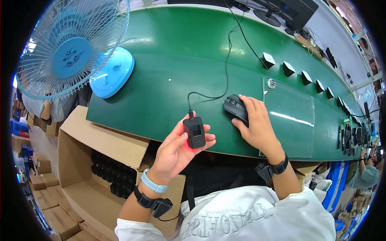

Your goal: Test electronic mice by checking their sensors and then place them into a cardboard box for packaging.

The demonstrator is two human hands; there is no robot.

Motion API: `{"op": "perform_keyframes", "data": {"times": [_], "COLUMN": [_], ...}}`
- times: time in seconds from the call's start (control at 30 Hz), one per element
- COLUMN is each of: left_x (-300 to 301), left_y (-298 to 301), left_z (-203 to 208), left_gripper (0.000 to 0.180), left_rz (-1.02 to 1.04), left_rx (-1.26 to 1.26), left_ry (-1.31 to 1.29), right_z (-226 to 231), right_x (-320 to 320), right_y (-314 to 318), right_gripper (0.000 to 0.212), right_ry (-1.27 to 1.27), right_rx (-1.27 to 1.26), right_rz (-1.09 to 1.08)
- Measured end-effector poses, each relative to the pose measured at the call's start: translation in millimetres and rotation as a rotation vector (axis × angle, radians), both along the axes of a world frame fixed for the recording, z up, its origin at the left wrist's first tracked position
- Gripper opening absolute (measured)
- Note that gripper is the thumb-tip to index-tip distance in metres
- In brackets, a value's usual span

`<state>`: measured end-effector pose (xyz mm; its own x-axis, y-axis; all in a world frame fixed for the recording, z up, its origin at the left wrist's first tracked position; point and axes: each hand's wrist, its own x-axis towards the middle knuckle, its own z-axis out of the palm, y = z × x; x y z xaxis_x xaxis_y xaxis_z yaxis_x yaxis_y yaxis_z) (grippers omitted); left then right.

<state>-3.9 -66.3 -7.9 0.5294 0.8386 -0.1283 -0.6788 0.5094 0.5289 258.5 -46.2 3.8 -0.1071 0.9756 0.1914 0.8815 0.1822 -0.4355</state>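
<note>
My left hand [173,148] is palm up over the table's front edge, its fingers curled around a small black boxy device [197,138] with a recessed slot in its top face. A black cable [226,76] is plugged into the device's far end and runs back across the table. Red light glows on the palm and fingers around the device; its underside is hidden. To the right, my right hand [259,127] rests over a black computer mouse [234,107] on the green table [161,102], with fingers along its right side and the thumb at its near edge.
A blue fan [71,57] stands at the left. Below the table edge, an opened cardboard box [74,160] contains several black pieces. A clear sheet [295,132] lies right of the mouse. Several black-and-white blocks [288,69] line the far right side, near a monitor [299,16].
</note>
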Motion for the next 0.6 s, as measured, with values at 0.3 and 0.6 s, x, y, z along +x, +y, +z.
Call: {"op": "perform_keyframes", "data": {"times": [0.3,0.6], "left_x": [11,13], "left_y": [-6,-7], "left_z": [-6,-9], "left_gripper": [0.067,0.074], "left_rz": [0.133,0.197], "left_rx": [0.122,0.136], "left_ry": [0.383,0.327], "right_z": [1,-1], "right_x": [-56,-81], "right_y": [-25,-29], "right_gripper": [0.059,0.069], "right_ry": [1.469,0.9], "right_rx": [-0.349,0.102], "right_rz": [0.106,0.275]}}
